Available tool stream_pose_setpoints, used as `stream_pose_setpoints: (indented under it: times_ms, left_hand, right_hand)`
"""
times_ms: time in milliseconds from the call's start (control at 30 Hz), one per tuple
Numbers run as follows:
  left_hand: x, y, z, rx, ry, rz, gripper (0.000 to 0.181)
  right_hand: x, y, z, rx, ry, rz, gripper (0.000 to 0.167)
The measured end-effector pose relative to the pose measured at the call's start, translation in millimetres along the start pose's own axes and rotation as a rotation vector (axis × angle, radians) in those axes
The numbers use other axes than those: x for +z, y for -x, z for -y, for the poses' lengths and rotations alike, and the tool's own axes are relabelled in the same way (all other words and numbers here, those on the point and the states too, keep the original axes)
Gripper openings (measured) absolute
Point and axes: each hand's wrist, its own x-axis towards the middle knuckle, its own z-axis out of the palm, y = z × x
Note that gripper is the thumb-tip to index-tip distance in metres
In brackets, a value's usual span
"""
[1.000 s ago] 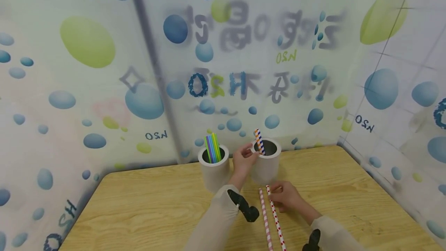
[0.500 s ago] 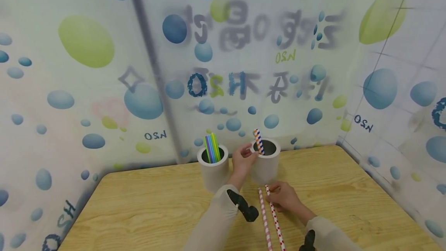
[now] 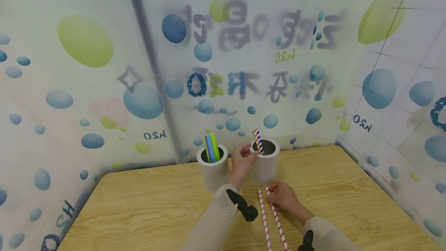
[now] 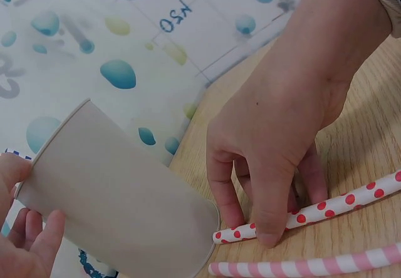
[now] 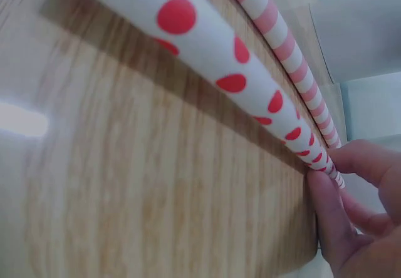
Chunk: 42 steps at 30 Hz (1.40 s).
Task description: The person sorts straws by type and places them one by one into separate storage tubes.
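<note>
My left hand point(image 3: 242, 160) grips the rim of the right-hand pale grey cup point(image 3: 265, 167), close beside the orange-striped and blue-striped straws point(image 3: 258, 141) leaning in it. In the left wrist view, fingers point(image 4: 47, 240) lie against this cup's side. On the tabletop, my right hand point(image 3: 283, 196) pinches a white straw with red dots point(image 5: 232, 82) near its far end, between thumb and fingers. That straw lies close to the cup's base. To its left, roughly alongside, lies a pink-and-white striped straw point(image 3: 263, 218), touched by neither hand.
A second grey cup point(image 3: 213, 175) stands left of the first, holding several purple, blue, green and yellow straws point(image 3: 212, 148). The wooden table point(image 3: 146, 204) ends at a patterned curtain point(image 3: 87, 100) behind, with another patterned wall point(image 3: 393, 127) at the right.
The near end of the red-dotted straw has shifted slightly right, and my right wrist a little left. My left hand stays at the cup's rim.
</note>
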Motion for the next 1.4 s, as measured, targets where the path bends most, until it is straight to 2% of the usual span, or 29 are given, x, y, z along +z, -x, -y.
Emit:
stream_pose_setpoints:
  times_ms: [333,800,900,1100,1400]
  left_hand:
    - [1.0,-0.8,1.4,0.008,-0.006,-0.013,0.036]
    - [1.8,-1.2,0.2,0.021,0.004,-0.021,0.036]
    - [2.1,-1.6,1.7,0.016,0.002,-0.013,0.035]
    - [3.0,-0.6,1.9,0.01,0.008,-0.008,0.036]
    - [1.7,0.2,0.0,0.006,0.0,-0.018,0.034]
  right_hand:
    - [-2,1.0,2,0.009,0.011,0.02,0.027]
    - [-6,-3.4,-6,0.005,-0.146,0.064,0.028]
    - [-7,-3.8,-6,-0.024,-0.168,0.05,0.028]
    - [-13,-4.2,-1,-0.158,-0.188,0.019,0.026]
    - [-22,-1.5,18,-0.165,-0.195,-0.056,0.027]
